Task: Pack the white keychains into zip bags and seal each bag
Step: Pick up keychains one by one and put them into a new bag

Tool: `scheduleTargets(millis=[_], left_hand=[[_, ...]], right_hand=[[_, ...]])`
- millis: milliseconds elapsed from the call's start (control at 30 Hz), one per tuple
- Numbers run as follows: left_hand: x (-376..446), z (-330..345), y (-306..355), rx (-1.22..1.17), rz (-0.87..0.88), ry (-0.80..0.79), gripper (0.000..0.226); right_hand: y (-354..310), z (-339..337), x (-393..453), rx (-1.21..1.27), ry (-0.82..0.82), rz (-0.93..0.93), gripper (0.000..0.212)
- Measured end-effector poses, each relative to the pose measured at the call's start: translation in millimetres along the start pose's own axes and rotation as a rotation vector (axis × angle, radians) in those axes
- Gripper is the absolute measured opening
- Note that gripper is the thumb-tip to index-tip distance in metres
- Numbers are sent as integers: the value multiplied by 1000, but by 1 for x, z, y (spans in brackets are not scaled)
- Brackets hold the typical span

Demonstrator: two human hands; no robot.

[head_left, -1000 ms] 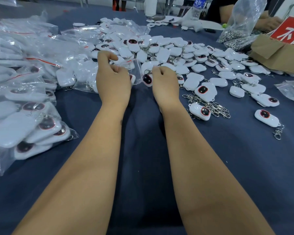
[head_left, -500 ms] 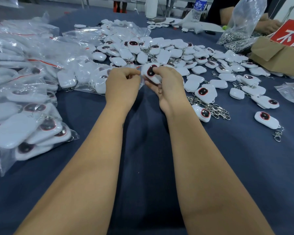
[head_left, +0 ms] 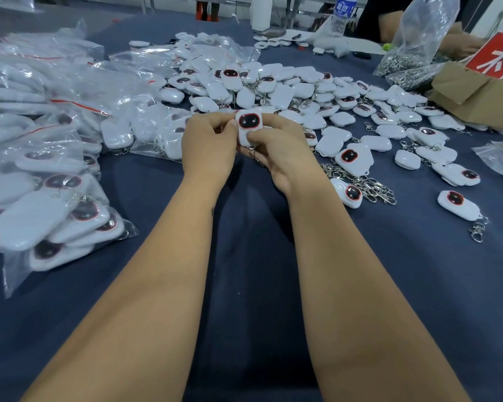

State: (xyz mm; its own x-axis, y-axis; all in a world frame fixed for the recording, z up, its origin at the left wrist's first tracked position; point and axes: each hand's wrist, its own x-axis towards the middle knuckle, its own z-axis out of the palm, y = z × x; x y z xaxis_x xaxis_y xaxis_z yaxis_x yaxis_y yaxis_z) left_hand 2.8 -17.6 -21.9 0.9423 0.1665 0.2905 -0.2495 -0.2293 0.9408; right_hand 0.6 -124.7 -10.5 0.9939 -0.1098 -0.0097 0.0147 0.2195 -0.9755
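Both hands are meeting over the middle of the blue surface [head_left: 244, 285], and between them one white keychain [head_left: 249, 127] is being held upright, its dark red-rimmed face turned toward the camera. The right hand [head_left: 282, 152] is pinching its lower half with thumb and curled fingers, while the left hand [head_left: 209, 146] is closing on something at the keychain's left edge. A zip bag may be there, but no clear film is showing plainly, so I cannot tell.

If a bag mouth is being held open there, the likeliest trouble is the metal clasp [head_left: 251, 153], which is dangling below the right thumb: it could be snagging the bag lip or ending up in the zip track, leaving the seal gapped. A loose pinch could also be letting the smooth shell slip down into the loose pile of keychains [head_left: 288, 91] just behind.

Filled bags [head_left: 55, 210] are crowding the left side, so a finished bag dropped carelessly could be mixing with unsealed ones.
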Motion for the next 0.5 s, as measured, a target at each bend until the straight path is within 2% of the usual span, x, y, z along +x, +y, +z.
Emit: scheduleTargets(millis=[200, 367, 500], left_hand=[[0, 2, 1, 62, 6, -49, 20], [0, 2, 3, 63, -20, -48, 19], [0, 2, 2, 82, -21, -44, 20]], right_hand=[[2, 3, 0, -58, 57, 7, 34], [2, 4, -1, -60, 32, -31, 27], [2, 4, -1, -69, 28, -33, 30]])
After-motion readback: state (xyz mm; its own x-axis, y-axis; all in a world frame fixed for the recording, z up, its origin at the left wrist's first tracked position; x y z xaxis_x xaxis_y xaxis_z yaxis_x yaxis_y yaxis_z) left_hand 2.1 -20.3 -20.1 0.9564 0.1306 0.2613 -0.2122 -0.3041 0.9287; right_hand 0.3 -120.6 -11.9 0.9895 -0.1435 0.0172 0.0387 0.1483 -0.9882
